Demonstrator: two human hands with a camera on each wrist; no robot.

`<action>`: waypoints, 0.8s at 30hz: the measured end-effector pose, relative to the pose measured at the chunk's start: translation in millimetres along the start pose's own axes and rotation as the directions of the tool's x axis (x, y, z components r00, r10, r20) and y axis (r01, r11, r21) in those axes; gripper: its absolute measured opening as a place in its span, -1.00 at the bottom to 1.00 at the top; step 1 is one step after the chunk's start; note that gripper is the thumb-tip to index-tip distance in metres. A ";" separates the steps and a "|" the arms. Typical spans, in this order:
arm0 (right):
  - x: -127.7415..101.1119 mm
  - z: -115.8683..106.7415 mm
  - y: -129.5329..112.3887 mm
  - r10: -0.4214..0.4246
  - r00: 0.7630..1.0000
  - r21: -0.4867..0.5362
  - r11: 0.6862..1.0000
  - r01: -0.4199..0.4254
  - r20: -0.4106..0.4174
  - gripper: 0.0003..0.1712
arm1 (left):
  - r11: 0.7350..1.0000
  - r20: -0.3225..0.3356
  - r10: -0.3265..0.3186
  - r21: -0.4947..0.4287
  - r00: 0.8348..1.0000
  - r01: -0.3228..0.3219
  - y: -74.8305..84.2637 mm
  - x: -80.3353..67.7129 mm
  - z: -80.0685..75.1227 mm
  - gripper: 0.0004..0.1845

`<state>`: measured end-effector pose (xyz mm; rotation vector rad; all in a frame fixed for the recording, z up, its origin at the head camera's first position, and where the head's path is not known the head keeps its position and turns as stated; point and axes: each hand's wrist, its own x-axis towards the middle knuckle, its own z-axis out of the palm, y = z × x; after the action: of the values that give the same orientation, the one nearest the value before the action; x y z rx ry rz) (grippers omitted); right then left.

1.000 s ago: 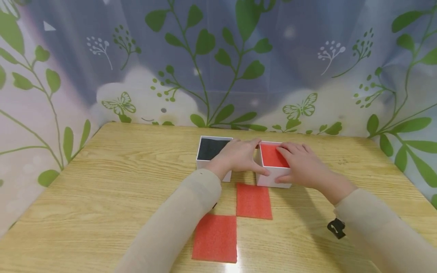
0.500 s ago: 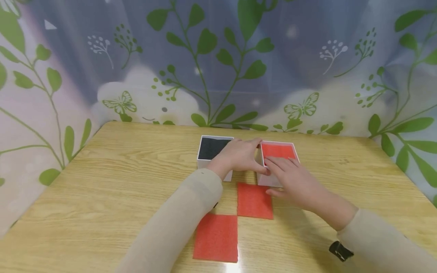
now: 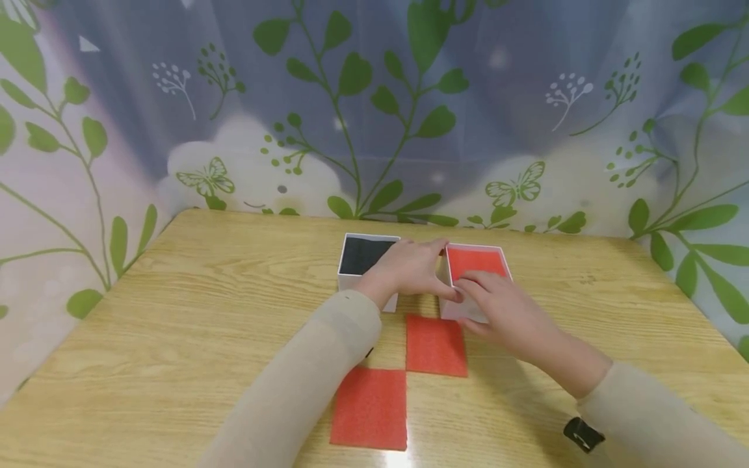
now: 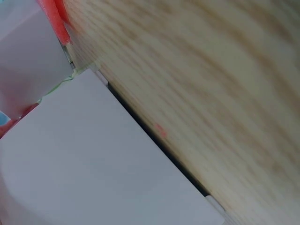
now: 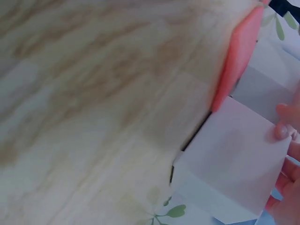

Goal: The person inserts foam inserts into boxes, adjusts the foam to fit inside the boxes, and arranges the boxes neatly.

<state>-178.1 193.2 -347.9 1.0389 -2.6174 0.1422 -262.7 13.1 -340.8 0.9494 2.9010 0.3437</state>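
Observation:
Two white boxes stand side by side on the table: a left box [image 3: 350,281] with black sheets [image 3: 363,255] inside, and a right box [image 3: 453,311] filled with red felt sheets [image 3: 475,259]. My left hand [image 3: 412,265] holds the right box by its left side, thumb at the front corner, fingers at the back corner. My right hand [image 3: 506,312] reaches over that box's front rim, fingertips at the near edge of the red sheets, thumb apart in front. In the right wrist view, fingers [image 5: 290,173] lie along the rim. The fingertips inside are hidden.
Two red felt squares lie on the table in front of the boxes, corner to corner: a farther square [image 3: 437,346] and a nearer square [image 3: 370,409]. A patterned curtain [image 3: 386,110] hangs behind the wooden table [image 3: 234,279].
My right hand has drawn back from the right side of the red-filled box to its front rim, its fingers bending a little more there. My left hand stays in place.

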 end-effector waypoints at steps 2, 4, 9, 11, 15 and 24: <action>-0.4 1.4 -0.2 0.000 1.000 0.006 1.000 0.000 -0.012 -0.38 | 1.000 -0.002 -0.002 0.001 1.000 0.002 0.4 -0.1 -0.3 0.12; -1.2 1.9 -0.9 0.003 1.000 0.010 1.000 -0.003 -0.015 -0.36 | 1.000 -0.003 0.001 -0.002 1.000 -0.001 1.0 -0.4 -0.6 0.12; -7.9 -1.5 -6.6 -0.025 1.000 -0.009 1.000 0.025 -0.008 -0.22 | 1.000 -0.004 0.006 -0.007 1.000 -0.006 1.6 -0.3 -0.3 0.12; -11.8 -3.1 -9.8 -0.040 0.999 -0.022 0.999 0.040 0.004 -0.16 | 1.000 -0.004 0.001 -0.008 1.000 -0.001 1.5 -0.2 -0.2 0.11; -18.4 -5.9 -16.3 -0.030 0.998 -0.036 0.999 0.032 0.054 -0.08 | 1.000 -0.001 -0.006 -0.010 1.000 0.006 1.4 -0.8 -0.4 0.10; -25.4 -6.7 -32.8 -0.073 0.996 -0.024 0.997 0.075 0.058 -0.09 | 1.000 0.014 -0.009 -0.002 1.000 0.009 1.8 -1.2 -2.1 -0.01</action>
<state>-136.7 187.1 -350.8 1.1455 -2.6195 0.0621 -261.0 13.3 -338.3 0.9344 2.8903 0.3382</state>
